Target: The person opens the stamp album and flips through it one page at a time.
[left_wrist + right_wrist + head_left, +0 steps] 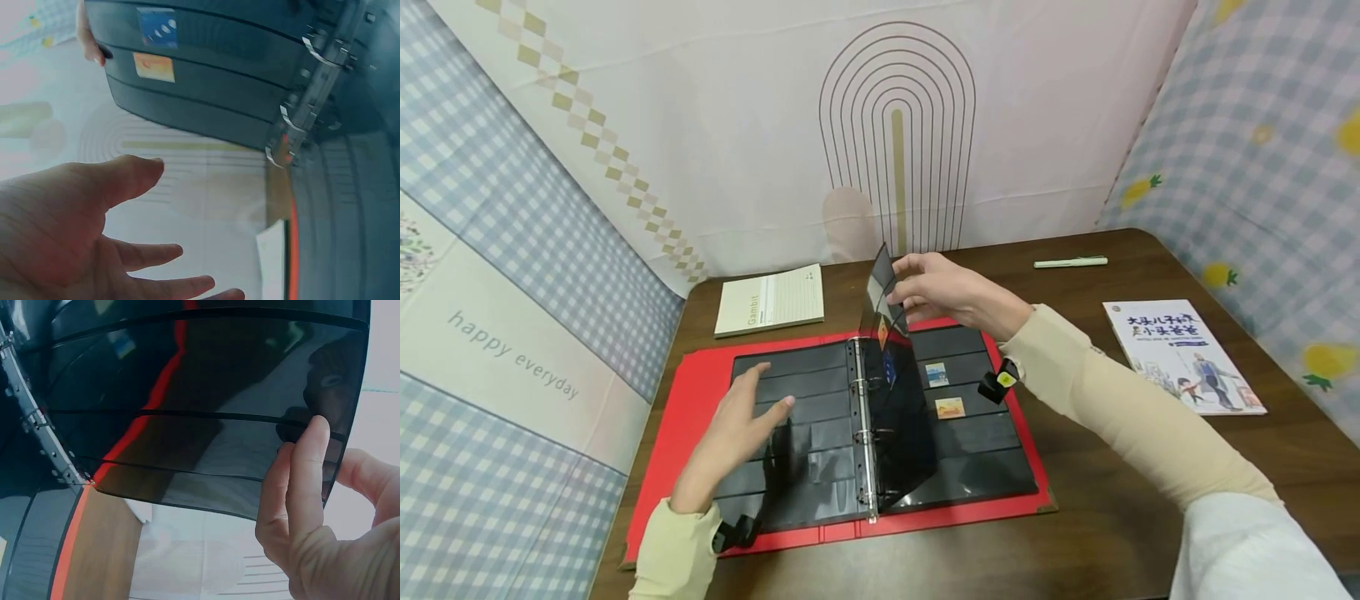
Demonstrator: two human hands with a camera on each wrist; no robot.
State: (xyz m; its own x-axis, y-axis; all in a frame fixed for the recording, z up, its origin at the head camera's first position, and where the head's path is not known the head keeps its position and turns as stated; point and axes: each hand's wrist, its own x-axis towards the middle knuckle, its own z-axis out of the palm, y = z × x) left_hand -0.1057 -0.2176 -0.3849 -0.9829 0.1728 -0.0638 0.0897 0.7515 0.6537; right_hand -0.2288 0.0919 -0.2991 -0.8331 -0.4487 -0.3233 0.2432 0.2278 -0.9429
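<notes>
A red ring binder (677, 417) lies open on the brown table, filled with black stamp pages. My right hand (936, 287) pinches the top edge of one black page (891, 367) and holds it upright over the metal rings (863, 433); its fingers (300, 487) lie on the page's glossy face (200, 406). Two stamps (943, 392) sit in the right-hand page's strips. My left hand (737, 429) rests flat with spread fingers on the left page (805, 392). In the left wrist view, the lifted page (206, 69) carries a blue and an orange stamp, and the left hand (94, 231) is open.
A cream notebook (771, 300) lies behind the binder at the left. A green pen (1070, 262) lies near the table's far edge, and a book with an illustrated cover (1180, 354) at the right. Cloth backdrops enclose the table on three sides.
</notes>
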